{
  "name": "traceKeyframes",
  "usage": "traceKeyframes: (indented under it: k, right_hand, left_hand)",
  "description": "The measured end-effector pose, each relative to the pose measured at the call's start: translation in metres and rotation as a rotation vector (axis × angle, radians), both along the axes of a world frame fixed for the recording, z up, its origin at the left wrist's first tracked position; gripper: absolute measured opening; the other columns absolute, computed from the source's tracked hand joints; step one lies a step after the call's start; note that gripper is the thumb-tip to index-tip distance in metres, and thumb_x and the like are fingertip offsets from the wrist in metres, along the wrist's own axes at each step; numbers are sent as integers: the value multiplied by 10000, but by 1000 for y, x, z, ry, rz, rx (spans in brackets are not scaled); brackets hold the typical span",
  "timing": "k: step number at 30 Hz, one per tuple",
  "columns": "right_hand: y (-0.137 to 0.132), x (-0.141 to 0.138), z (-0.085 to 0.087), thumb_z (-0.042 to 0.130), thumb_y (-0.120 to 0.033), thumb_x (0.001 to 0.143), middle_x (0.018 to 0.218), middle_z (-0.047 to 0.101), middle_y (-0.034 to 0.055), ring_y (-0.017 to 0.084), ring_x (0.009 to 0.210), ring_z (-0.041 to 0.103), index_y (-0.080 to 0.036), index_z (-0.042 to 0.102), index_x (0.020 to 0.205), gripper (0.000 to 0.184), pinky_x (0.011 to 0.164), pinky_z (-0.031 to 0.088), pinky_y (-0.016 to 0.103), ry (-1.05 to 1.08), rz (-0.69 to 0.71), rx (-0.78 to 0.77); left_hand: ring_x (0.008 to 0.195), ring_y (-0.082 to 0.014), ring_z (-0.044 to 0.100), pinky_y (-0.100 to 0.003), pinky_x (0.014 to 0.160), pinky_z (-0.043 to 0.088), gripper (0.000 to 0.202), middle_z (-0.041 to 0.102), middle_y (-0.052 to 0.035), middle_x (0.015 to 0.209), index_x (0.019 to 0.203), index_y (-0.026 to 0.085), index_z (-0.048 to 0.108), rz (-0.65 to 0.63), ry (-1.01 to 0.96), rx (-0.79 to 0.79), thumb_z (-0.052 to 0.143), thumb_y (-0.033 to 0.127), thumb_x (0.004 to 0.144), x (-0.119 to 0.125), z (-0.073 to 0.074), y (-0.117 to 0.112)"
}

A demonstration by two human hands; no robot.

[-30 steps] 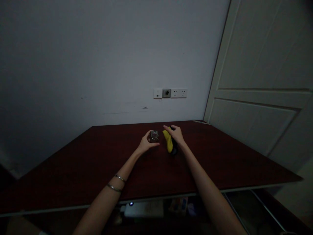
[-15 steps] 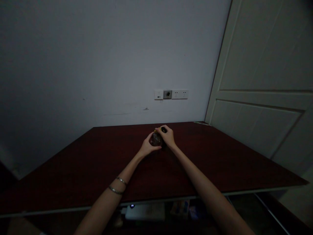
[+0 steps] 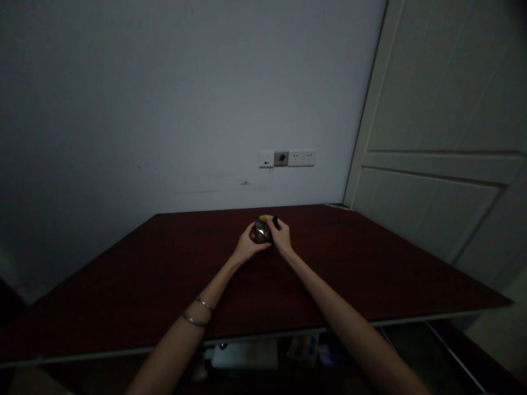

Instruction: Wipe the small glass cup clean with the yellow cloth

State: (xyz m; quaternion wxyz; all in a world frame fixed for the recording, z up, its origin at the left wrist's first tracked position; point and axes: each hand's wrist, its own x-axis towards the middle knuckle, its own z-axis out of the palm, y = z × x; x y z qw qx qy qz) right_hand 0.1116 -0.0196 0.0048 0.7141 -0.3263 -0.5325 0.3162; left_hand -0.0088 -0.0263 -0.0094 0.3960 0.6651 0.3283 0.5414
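Yellow-and-black cloth (image 3: 267, 218): soft-looking, bunched; apart from the round object a second ago, now against its upper right.
Glossy round object (image 3: 261, 233): dark, see-through, between both hands over the table; contents too dim to tell.
Left hand (image 3: 246, 245): curled around the object's left side.
Right hand (image 3: 281, 236): pinching the cloth.
Table (image 3: 164, 269): smooth, dark red.
Under-table shelf: flat white item (image 3: 247, 355).

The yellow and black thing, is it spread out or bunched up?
Bunched up, it seems: only a small part of the yellow and black thing shows in the right hand; the rest is hidden.
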Motion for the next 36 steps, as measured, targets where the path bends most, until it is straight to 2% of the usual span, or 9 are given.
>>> traceKeyframes:
  k: [4,9,12,17,19,24,28,33,36]
  right_hand:
    - [-16,2,7,546,-390,761,1003,668,52,200,979,596,-202,667,919,274,911,432,351,-181,-75,161]
    - [-37,6,6,551,-310,777,1085,637,41,201,1108,530,-234,659,969,232,986,376,358,-391,-43,322]
    - [-40,8,6,551,-307,779,1102,629,36,207,1118,523,-240,655,982,238,993,372,373,-417,-40,307]
    - [-25,9,15,543,-370,772,1033,664,34,208,1000,598,-226,668,947,259,925,435,359,-336,-52,163]
    - [-21,6,18,552,-375,763,1005,674,32,207,970,613,-223,673,933,258,904,449,351,-337,-59,150]
    - [-30,-3,7,558,-284,772,1122,620,38,204,1111,529,-238,652,990,242,988,379,366,-423,-73,321]
    - [-36,3,2,549,-241,776,1168,591,36,198,1162,483,-244,627,1042,277,1009,358,377,-536,-51,403]
    - [-24,12,22,580,-285,744,1047,656,33,209,996,601,-252,658,987,257,911,447,350,-622,-129,311]
    - [-19,10,30,593,-267,728,983,679,37,219,934,625,-248,676,936,225,872,468,366,-704,-148,296]
  left_hand:
    - [1078,-242,521,-392,959,387,792,531,-141,1185,1189,114,427,-42,-10,20,776,183,481,0,1,-2]
    - [994,-224,567,-370,901,431,663,577,-125,1099,1087,105,467,-51,-29,48,749,157,489,-2,1,0]
    - [1001,-220,565,-364,903,430,654,573,-126,1108,1088,104,456,-57,-28,59,740,162,501,-3,3,-2]
    - [1052,-225,541,-368,934,408,730,548,-124,1159,1146,116,437,-15,33,91,759,187,494,-2,4,-5]
    - [1053,-224,541,-364,937,406,747,548,-123,1160,1154,117,435,-4,41,89,765,193,488,-3,2,-2]
    - [986,-217,570,-350,893,428,699,576,-131,1104,1107,105,451,-18,-73,38,751,171,479,-7,-4,10]
    - [966,-214,574,-344,875,435,714,573,-145,1095,1104,91,439,-68,-104,34,750,157,464,-8,-4,12]
    - [1087,-240,504,-375,957,371,776,530,-126,1181,1186,123,444,-2,81,176,761,191,482,-6,-3,4]
    - [1066,-258,517,-401,946,379,797,555,-121,1146,1196,123,454,36,165,195,772,202,469,-6,-2,2]
